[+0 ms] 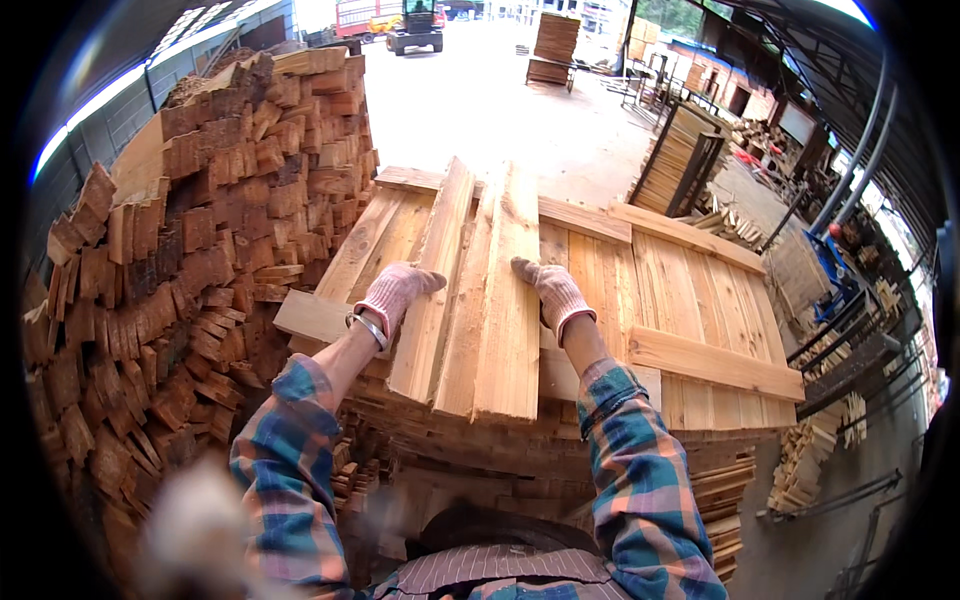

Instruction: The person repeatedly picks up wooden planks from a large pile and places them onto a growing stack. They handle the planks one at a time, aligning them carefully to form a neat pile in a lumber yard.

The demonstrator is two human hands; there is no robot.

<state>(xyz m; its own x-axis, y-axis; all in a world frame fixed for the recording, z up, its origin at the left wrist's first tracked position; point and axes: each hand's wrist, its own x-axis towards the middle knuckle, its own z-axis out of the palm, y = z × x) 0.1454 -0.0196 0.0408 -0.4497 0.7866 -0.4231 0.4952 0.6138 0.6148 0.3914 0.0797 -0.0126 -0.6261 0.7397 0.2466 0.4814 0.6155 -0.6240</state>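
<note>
Three long wooden planks (510, 330) lie side by side on top of a stack of boards, their near ends hanging over the front. My left hand (398, 293), in a knitted work glove with a bangle at the wrist, clasps the outer edge of the left plank (430, 310). From the opposite side my right hand (557, 292), gloved too with a darkened thumb, holds the right plank's edge. The fingers beneath the planks are partly hidden. Under them spread flat rows of boards (690, 300) with crosswise battens (715, 362).
A tall heap of rough-cut boards (230, 200) rises close on my left. Beyond the stack stand an upright bundle of planks (675, 160) and another stacked pile (553, 50). A wheeled machine (415, 30) is far off. Metal frames (850, 350) and loose offcuts (805, 455) lie right.
</note>
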